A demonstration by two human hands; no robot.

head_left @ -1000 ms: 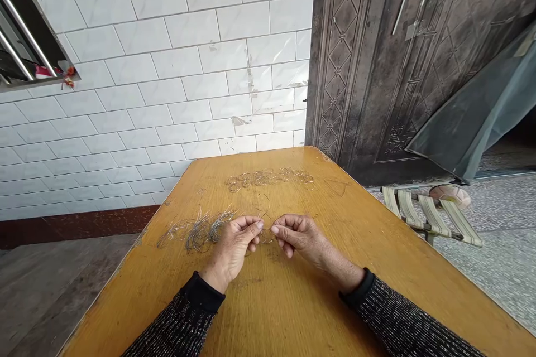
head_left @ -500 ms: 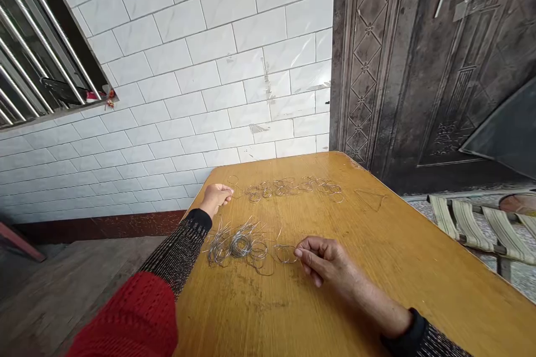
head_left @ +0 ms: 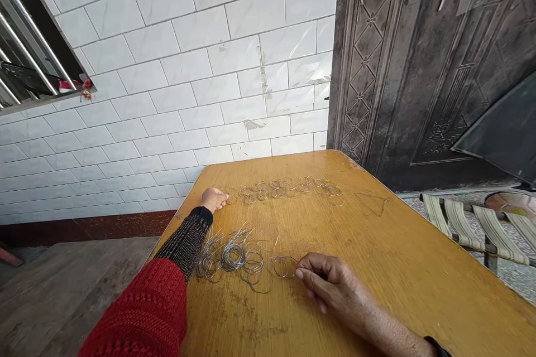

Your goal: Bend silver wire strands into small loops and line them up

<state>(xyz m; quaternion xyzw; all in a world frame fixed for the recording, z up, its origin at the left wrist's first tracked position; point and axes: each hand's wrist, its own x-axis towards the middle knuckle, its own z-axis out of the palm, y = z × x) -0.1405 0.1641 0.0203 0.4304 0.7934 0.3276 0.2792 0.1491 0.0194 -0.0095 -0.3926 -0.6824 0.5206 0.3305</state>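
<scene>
My left hand [head_left: 215, 199] reaches to the far left of the wooden table, its fingers pinched at the edge of a small wire ring [head_left: 231, 196]. That ring lies at the left end of a row of looped wire pieces [head_left: 278, 188]. Nearer to me, my right hand [head_left: 330, 281] has thumb and forefinger closed on the right side of a thin wire loop [head_left: 282, 266]. Just left of this loop sits a tangled pile of silvery wire coils [head_left: 233, 254] with loose ends sticking up.
The yellow-brown table [head_left: 355, 245] stands close to a white tiled wall [head_left: 176, 61]. A bent wire piece [head_left: 374, 202] lies at its right side. Beyond the right edge are a striped strap seat [head_left: 464, 223] and a dark carved door [head_left: 402, 78].
The ring at my left hand has come down level with the row of looped wires. My right hand still pinches its loop. The view has shifted slightly.
</scene>
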